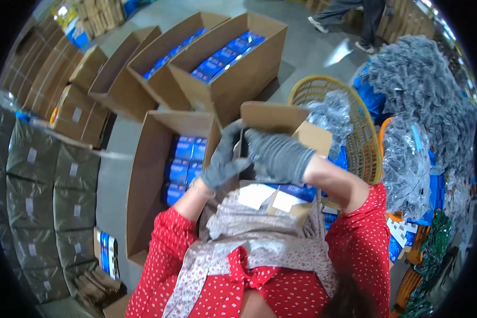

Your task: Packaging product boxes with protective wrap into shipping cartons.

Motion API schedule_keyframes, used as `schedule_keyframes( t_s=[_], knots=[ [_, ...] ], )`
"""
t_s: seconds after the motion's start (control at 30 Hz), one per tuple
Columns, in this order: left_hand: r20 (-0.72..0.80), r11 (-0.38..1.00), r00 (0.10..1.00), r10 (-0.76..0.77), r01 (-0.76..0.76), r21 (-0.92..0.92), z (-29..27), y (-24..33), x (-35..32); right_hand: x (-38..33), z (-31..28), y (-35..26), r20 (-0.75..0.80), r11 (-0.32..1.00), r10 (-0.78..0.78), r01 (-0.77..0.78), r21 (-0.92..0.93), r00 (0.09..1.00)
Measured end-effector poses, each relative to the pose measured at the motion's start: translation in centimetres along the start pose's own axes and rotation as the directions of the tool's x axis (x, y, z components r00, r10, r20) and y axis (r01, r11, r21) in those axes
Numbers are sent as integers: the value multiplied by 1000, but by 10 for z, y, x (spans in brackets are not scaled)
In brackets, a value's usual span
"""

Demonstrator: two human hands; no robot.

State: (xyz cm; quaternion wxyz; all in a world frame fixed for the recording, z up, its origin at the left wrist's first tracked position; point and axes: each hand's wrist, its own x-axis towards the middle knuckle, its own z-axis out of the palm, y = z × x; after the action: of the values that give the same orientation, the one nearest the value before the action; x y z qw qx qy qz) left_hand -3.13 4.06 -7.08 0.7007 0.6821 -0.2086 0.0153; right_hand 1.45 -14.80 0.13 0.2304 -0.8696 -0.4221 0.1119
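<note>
My left hand (223, 159), in a grey knit glove, curves its fingers and thumb around a small dark thing (243, 146) whose kind I cannot make out. From the other side my right hand (282, 155), gloved alike, closes toward the same thing, its fingertips partly hidden. Both hands are over a small open cardboard box (270, 117) at my lap, with its flaps raised. Blue-and-white small boxes (297, 192) show at its near side. Left of my left hand stands a tall open carton (148, 175) with several blue packs (183, 159) inside.
Open cartons (249, 69) with blue packs stand ahead. A yellow plastic basket (367, 132) holding clear plastic-wrapped pieces is at my right, beside a heap of grey wrapped items (424, 79). Green wrapped bales (34, 180) line the left. A person's legs (350, 16) are at the far right.
</note>
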Motion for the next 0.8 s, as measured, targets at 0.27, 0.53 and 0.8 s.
schedule_keyframes(
  t_s=[0.27,0.53,0.8],
  knots=[
    [-59,989,998,-14,5,-149,7,-11,-22,24,1,-19,311,969,-61,131,-209,948],
    [-144,988,978,-153,151,-21,-5,-43,-14,-22,-39,-15,179,949,45,14,-315,983],
    [-329,992,938,-109,81,-96,34,-24,11,-77,49,87,-218,455,453,-14,890,864]
  ],
)
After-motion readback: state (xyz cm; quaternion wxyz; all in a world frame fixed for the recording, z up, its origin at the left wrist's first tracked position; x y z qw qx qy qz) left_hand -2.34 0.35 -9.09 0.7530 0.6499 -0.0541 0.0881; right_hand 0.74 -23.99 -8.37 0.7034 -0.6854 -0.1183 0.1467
